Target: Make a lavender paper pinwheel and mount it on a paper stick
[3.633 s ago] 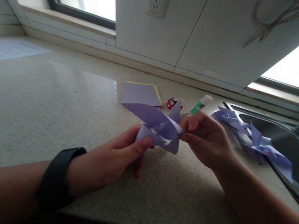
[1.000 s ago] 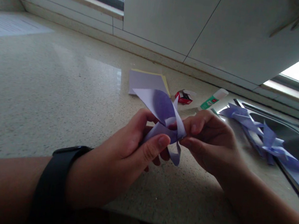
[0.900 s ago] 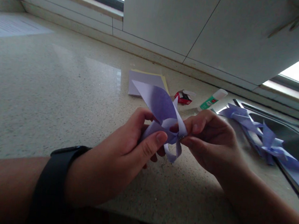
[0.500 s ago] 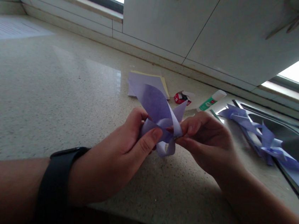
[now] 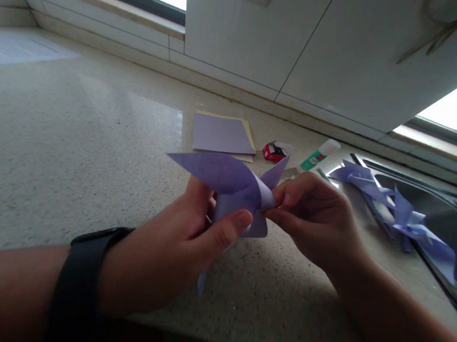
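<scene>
Above the counter, both hands hold a purple paper pinwheel (image 5: 234, 177) with pointed, curled blades. My left hand (image 5: 193, 227), a dark watch on its wrist, grips the paper from the left, thumb on the near side and other fingers mostly hidden behind. My right hand (image 5: 313, 215) pinches a folded part of the paper at its right edge between thumb and fingers. One blade points left, another sticks up at the right, and a narrow tip hangs below my left thumb. Whether a pin sits at the pinched spot is hidden.
Behind the hands lie a stack of purple and yellow paper (image 5: 220, 132), a small red box (image 5: 274, 151) and a glue stick (image 5: 317, 156). Purple folded paper pinwheels (image 5: 406, 214) rest across the edge of the sink (image 5: 448, 216). Printed sheets (image 5: 20, 50) lie far left.
The pinwheel's large blade has swung from pointing up-left to lying nearly level leftward. The curled loop below has gone from view, and a flatter corner and hanging tip now show.
</scene>
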{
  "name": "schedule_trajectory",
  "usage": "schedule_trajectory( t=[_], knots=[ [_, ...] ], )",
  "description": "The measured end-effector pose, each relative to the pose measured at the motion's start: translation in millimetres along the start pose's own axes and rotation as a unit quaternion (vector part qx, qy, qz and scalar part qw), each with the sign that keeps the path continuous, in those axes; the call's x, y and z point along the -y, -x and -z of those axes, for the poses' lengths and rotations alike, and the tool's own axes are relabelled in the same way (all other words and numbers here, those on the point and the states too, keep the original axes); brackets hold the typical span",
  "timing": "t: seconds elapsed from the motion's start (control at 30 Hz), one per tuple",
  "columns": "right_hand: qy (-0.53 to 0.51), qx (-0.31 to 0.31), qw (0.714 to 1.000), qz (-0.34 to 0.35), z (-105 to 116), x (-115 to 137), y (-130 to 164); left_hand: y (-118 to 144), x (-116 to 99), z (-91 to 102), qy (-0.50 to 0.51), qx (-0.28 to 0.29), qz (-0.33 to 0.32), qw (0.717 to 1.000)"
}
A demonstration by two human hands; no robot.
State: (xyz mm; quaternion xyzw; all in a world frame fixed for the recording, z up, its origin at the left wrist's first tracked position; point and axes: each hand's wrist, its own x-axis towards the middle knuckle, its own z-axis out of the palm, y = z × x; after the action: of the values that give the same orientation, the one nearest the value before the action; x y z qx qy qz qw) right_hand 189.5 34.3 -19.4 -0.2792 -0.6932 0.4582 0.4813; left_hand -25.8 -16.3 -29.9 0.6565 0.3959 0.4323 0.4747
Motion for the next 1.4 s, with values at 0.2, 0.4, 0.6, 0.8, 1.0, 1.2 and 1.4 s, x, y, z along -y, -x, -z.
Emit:
schedule_trajectory(
  t=[0.2, 0.4, 0.6, 0.8, 1.0, 1.2, 1.4],
  knots=[
    [0.012, -0.016, 1.000, 0.011, 7.2, -4.7, -2.2, 1.3, 0.1, 1.8, 0.066, -0.178, -0.020, 0.982],
    [0.051, -0.019, 0.997, 0.047, 16.4, -3.7, -2.8, 7.7, -12.7, 12.8, -0.072, -0.099, -0.102, 0.987],
    [0.097, 0.046, 0.992, 0.072, 15.1, 3.7, 0.6, 4.4, -13.2, 12.2, -0.277, 0.037, -0.080, 0.957],
    [0.133, 0.101, 0.984, 0.068, 16.5, 2.8, 4.4, 9.1, -17.6, 4.6, -0.439, 0.044, -0.091, 0.893],
    [0.160, 0.107, 0.979, 0.070, 17.2, 2.7, 7.0, 5.1, -21.4, 2.9, -0.442, 0.075, 0.022, 0.894],
    [0.221, 0.104, 0.965, 0.096, 18.4, 1.2, 7.0, 2.4, -19.9, 0.4, -0.276, 0.076, 0.099, 0.953],
    [0.308, 0.127, 0.924, 0.185, 13.2, 10.3, 4.3, -0.5, -9.7, 0.7, -0.354, 0.040, 0.030, 0.934]
  ],
)
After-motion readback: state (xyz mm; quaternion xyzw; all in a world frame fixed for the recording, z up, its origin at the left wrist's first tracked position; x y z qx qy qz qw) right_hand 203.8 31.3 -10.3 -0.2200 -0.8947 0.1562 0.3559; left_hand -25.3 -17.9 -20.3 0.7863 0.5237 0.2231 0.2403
